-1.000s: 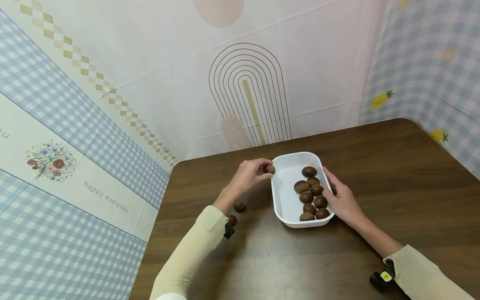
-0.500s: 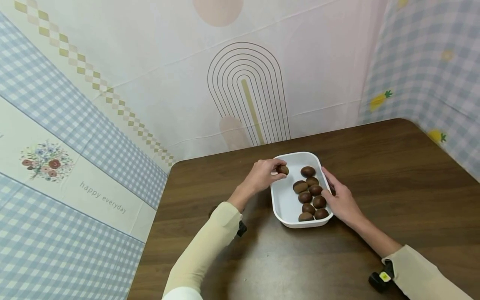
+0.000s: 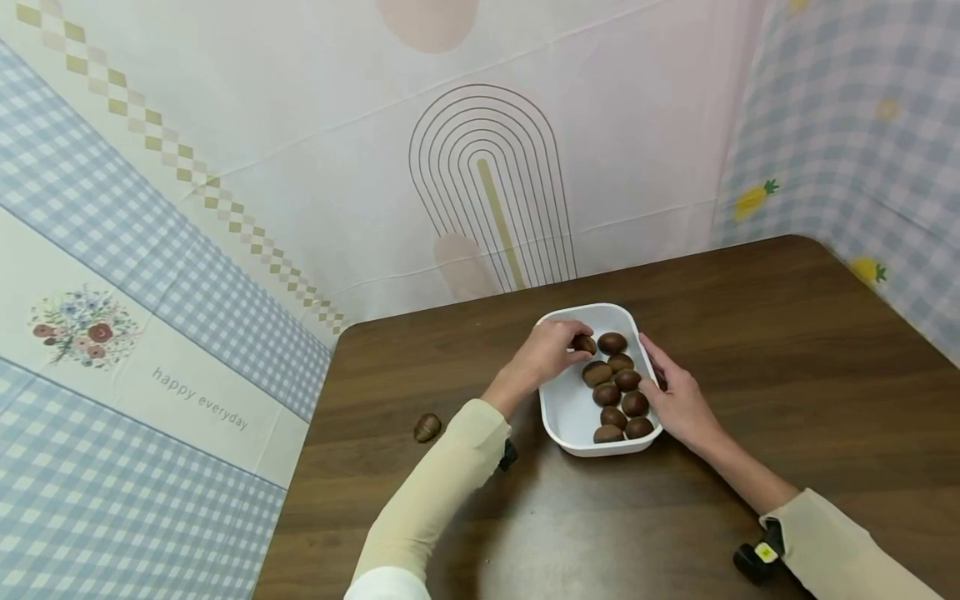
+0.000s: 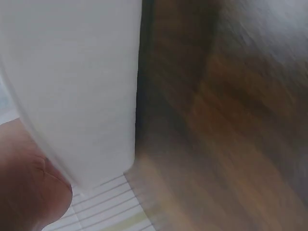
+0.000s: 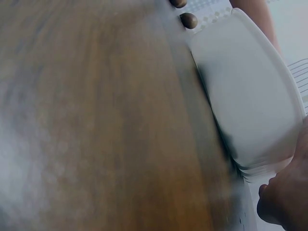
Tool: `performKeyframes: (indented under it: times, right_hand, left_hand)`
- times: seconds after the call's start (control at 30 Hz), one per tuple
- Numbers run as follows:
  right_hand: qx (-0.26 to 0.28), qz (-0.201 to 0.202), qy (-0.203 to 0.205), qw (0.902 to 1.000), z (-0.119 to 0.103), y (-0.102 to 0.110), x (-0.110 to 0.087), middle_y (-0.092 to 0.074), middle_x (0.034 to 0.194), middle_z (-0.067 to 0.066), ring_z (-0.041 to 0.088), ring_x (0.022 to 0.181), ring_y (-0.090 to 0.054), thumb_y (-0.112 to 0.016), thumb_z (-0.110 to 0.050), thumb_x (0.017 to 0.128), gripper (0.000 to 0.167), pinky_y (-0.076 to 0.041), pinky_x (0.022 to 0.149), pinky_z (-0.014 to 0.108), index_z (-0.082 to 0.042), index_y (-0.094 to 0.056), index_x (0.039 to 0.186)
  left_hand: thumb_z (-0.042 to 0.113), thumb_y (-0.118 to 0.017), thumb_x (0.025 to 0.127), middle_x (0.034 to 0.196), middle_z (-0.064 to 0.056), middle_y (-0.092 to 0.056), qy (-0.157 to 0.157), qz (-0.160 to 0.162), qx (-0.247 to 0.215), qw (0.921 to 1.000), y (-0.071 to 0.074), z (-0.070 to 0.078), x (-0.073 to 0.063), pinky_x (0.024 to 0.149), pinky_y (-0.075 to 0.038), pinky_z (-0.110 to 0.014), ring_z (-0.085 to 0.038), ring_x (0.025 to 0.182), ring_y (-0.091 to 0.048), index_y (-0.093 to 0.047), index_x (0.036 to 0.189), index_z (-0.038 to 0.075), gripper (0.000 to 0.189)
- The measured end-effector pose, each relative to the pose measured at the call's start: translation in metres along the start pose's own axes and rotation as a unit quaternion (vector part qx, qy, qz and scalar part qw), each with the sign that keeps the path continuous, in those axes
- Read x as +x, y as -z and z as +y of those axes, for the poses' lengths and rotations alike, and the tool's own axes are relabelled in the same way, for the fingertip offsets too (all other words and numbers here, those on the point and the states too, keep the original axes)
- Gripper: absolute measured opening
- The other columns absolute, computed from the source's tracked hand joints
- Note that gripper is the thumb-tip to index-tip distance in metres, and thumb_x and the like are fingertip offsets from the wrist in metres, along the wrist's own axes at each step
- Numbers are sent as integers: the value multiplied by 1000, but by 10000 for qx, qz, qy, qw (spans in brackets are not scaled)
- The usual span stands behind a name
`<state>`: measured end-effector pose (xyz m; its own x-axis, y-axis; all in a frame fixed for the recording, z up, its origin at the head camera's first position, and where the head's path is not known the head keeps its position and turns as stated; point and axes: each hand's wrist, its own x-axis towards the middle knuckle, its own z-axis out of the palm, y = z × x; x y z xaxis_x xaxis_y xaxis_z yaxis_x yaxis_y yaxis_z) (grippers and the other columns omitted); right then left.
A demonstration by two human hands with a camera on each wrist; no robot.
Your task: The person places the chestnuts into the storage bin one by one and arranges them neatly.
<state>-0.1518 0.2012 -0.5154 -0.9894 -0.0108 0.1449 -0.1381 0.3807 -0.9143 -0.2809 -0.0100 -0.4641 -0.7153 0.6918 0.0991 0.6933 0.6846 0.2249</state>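
A white rectangular tub [image 3: 573, 423] stands on the wooden table with several brown chestnuts [image 3: 611, 394] along its right half. My left hand [image 3: 551, 350] reaches over the tub's far left side and pinches a chestnut [image 3: 584, 343] between thumb and fingers, just left of the farthest one. My right hand [image 3: 678, 396] holds the tub's right side, thumb at the rim and fingers along the outer wall. The left wrist view shows the tub's outer wall [image 4: 77, 86] and part of the left hand [image 4: 31, 185]; the held chestnut is hidden there.
A loose chestnut [image 3: 427, 427] lies on the table [image 3: 750, 333] left of the tub, beside the left sleeve. Two chestnuts [image 5: 188, 20] show past the tub in the right wrist view. Cloth-covered walls [image 3: 637, 125] border the table's back and left.
My left hand has carried its chestnut rightward, from the tub's left rim to inside it. The left forearm uncovers a loose chestnut on the table. The right hand keeps its hold.
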Motion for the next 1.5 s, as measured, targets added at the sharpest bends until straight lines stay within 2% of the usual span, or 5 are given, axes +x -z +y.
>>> performKeyframes:
  times: [0.27,0.6,0.97,1.23,1.5]
  right_hand:
    - [-64,55,82,9999,-2,-2,0,-35,166,28,49,147,-41,-51,0,103,73,-37,114,65,-13,-26,170]
    - [-86,111,128,9998,-4,-3,0,-35,165,30,48,146,-42,-52,1,102,72,-37,113,65,-10,-28,169]
    - [-46,95,39,9999,-3,-1,-1,-34,165,29,48,147,-40,-52,0,101,75,-37,114,64,-13,-26,170]
    - [-62,76,59,9999,-3,-1,-1,-34,165,30,49,147,-39,-53,-1,102,74,-36,114,64,-11,-26,170]
    - [-61,90,69,9999,-2,1,-1,-34,165,31,51,145,-41,-53,-1,103,73,-38,112,66,-13,-26,170]
  left_hand:
    - [27,-80,98,122,1,-77,188,14,-192,9996,-2,9,4,90,-51,-12,-7,108,-72,-76,127,11,34]
    - [26,-75,101,121,3,-78,286,-61,-170,9994,-1,11,3,91,-52,-15,-6,108,-72,-76,128,14,30]
    - [22,-72,104,128,0,-75,379,-38,-519,9979,14,-5,-5,94,-54,-17,-9,112,-72,-73,133,12,31]
    - [14,-72,104,124,-3,-77,376,528,-981,9931,40,-27,-34,94,-57,-22,-13,110,-73,-75,129,7,27]
    - [12,-75,102,120,-5,-78,485,971,-1009,9890,66,-60,-85,92,-60,-31,-17,107,-75,-76,126,6,25]
